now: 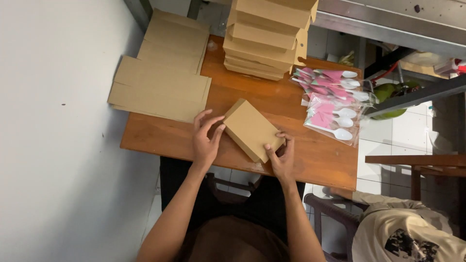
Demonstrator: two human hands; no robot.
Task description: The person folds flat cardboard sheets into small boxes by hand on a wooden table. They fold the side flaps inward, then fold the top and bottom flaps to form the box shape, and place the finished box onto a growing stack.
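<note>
A small brown cardboard box [250,128] lies closed on the wooden table [320,157], turned at an angle. My left hand [206,140] presses against its left side with fingers spread. My right hand [281,156] grips its near right corner with thumb and fingers. Both hands hold the box between them.
Flat cardboard blanks [162,73] lie stacked at the table's left end. A tall stack of folded boxes [264,36] stands at the back. Bagged white plastic spoons with pink napkins [332,104] lie at the right. Another person's clothed shoulder [407,233] shows at the lower right, beside a chair [330,213].
</note>
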